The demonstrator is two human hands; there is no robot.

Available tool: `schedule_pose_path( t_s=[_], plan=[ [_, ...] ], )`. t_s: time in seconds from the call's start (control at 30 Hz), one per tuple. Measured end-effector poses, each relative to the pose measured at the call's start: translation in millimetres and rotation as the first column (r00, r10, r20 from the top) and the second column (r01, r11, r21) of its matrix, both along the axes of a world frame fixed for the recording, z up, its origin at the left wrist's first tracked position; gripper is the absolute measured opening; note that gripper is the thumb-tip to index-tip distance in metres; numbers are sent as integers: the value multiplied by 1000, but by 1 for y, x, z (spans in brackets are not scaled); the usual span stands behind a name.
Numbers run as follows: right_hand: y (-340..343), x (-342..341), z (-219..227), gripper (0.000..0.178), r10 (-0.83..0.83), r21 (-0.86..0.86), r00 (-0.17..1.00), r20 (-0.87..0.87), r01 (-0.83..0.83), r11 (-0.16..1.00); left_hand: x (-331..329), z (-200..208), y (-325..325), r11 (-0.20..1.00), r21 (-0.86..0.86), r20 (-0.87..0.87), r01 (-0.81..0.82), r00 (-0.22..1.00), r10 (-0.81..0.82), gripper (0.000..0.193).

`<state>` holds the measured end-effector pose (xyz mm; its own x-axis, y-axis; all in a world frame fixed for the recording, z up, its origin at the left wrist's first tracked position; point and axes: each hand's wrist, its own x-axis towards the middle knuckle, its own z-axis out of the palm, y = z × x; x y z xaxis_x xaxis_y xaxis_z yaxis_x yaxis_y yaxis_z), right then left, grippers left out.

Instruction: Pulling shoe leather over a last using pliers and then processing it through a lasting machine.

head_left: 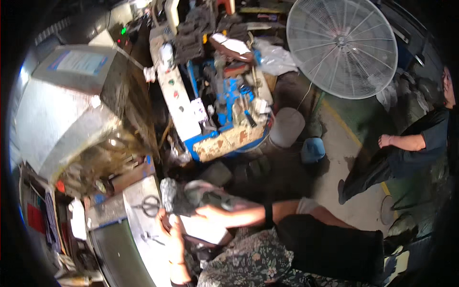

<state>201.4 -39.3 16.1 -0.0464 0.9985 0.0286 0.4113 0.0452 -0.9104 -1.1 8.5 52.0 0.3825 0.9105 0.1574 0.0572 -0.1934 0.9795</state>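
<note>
My left hand (175, 241) is raised at the edge of a brightly lit white worktop, its fingers curled at the tips. Whatever they pinch is too small and washed out to name. From the right comes my other forearm, with a black wristband (269, 215). My right hand (210, 216) points toward the left one; its fingers are blurred by glare. Just below it lies a bright white flat thing (203, 230) with a brownish edge. Black-handled scissors (151, 206) and a small dark tool (152, 237) rest on the worktop. Beside them stands a grey mottled bundle (168, 193).
A large metal hood (62, 112) rises at left. Ahead, a blue-framed bench (229, 143) carries cluttered tools. Beyond stand a pale bucket (287, 126), a blue container (313, 150) and a big round fan (342, 45). A person in dark clothes (420, 138) is at right.
</note>
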Motion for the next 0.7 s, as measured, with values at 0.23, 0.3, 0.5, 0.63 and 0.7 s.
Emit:
schedule_pose_path(
  t_s=[0.23, 0.3, 0.5, 0.63, 0.7],
  plan=[
    [9, -34, -35, 82, -165, -511, 712, -682, -302, 805, -40, -24, 9, 965, -258, -137, -48, 990, 13, 44],
    [9, -44, -40, 75, -112, -528, 849, -517, -213, 822, -42, -41, 15, 969, -237, -111, -65, 993, 39, 41],
    [24, -53, -46, 40, 295, -123, 765, 572, -276, 953, -32, -72, 40, 907, -420, -25, -39, 999, 32, 39],
    [28, -47, -28, 38, -19, -321, 999, -34, 7, 947, -29, -69, 51, 936, -344, -82, 76, 990, -111, 53],
    [18, -34, -21, 39, 263, -346, 959, 104, -213, 914, -32, -62, 61, 894, -425, -175, 144, 955, -237, 61]
  ],
)
